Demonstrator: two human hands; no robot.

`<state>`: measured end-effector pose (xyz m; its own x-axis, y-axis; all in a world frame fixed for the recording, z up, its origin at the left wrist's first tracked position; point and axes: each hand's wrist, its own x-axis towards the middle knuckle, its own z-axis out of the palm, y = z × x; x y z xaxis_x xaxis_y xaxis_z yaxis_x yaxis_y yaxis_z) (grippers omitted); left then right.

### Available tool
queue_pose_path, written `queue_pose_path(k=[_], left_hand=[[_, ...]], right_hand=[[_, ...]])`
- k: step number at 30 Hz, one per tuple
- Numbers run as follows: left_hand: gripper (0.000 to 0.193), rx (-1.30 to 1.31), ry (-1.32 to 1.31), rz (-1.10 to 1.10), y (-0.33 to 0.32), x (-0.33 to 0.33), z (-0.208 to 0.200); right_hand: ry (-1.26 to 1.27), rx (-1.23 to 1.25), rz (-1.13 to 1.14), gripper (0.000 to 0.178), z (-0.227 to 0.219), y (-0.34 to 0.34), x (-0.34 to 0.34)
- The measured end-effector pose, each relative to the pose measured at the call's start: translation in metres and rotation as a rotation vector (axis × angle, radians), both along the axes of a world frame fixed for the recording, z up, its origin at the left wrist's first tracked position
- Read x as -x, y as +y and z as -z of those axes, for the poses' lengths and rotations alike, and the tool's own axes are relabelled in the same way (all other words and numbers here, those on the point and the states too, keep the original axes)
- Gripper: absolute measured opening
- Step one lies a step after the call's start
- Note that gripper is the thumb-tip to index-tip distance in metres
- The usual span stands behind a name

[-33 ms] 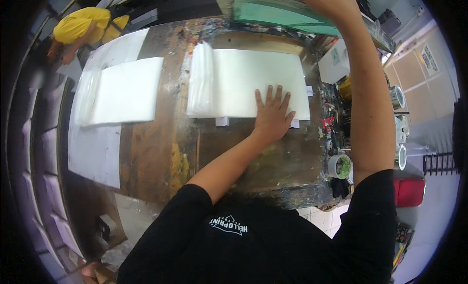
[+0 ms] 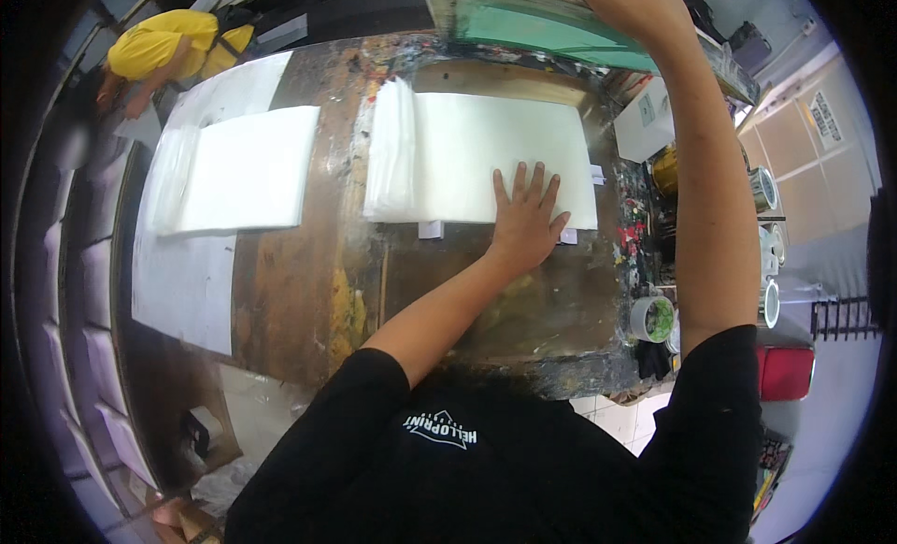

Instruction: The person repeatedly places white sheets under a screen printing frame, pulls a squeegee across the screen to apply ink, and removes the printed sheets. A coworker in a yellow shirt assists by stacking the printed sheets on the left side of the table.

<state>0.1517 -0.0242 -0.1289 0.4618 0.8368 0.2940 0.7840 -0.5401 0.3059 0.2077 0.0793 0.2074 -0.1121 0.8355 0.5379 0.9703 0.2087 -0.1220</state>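
Head view: the left hand (image 2: 525,228) rested on a white sheet (image 2: 458,161).
Its fingers were spread, released; the sheet lay on the stained table (image 2: 476,310), left end bunched. The right hand was out of frame; its grip could not be told.

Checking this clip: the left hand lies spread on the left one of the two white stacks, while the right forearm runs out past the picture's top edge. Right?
Not quite: the head view shows the left hand spread on the right white stack, not the left white stack. The right forearm does run out past the top edge.
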Motion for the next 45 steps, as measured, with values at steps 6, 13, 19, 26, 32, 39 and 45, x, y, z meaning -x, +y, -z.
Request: queue_pose_path(k=[6,13,19,26,32,39,45], left_hand=[[0.087,0.114,-0.372,0.035,-0.014,0.049,-0.067],[0.127,0.477,-1.213,0.075,0.013,0.148,-0.144],[0.119,0.418,-0.656,-0.294,-0.037,0.153,-0.071],[0.122,0.182,-0.348,-0.292,-0.04,0.159,-0.018],[0.122,0.205,-0.358,-0.264,-0.041,0.162,-0.019],[0.124,0.234,-0.422,-0.221,-0.041,0.163,-0.023],[0.116,0.114,-0.478,-0.203,-0.046,0.163,-0.012]], right_hand=[[0.03,-0.005,-0.014,0.078,0.016,-0.015,-0.011],[-0.129,0.025,-0.196,0.055,0.11,-0.064,-0.021],[-0.135,0.412,-0.303,0.035,0.193,-0.12,-0.034],[-0.095,0.459,-0.161,0.044,0.252,-0.15,-0.012],[-0.146,0.286,-0.117,0.03,0.273,-0.017,-0.022],[-0.147,0.524,-0.115,0.032,0.245,0.137,-0.043],[-0.183,0.39,-0.099,0.029,0.26,0.091,-0.034]])
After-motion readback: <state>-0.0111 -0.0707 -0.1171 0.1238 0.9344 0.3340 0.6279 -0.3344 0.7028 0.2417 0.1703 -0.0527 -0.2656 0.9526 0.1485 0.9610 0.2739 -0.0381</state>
